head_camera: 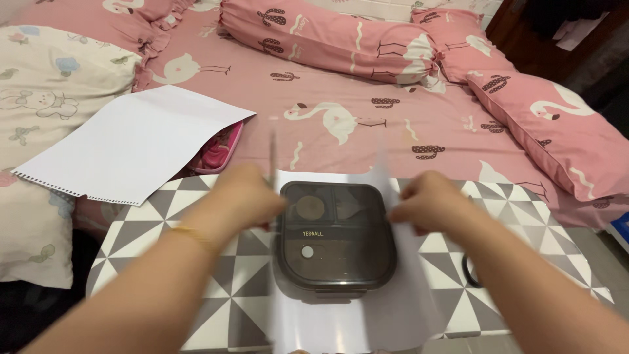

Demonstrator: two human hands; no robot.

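A dark grey square lunch box (334, 242) with a translucent lid lies on a white sheet of paper (354, 321) on a small table (151, 229) with a grey and white triangle pattern. My left hand (246, 196) grips the paper's left edge and holds it upright beside the box. My right hand (429, 203) grips the right edge, which is also raised. Both hands and the lifted paper edges are blurred by motion. There is a thin gold bracelet on my left wrist.
The table stands against a bed with a pink flamingo sheet. A large white sheet with a perforated edge (131, 144) lies at the left over a pink pouch (219, 154). A bolster (327, 36) and pillows (544, 124) lie behind. A black ring (468, 269) rests on the table's right side.
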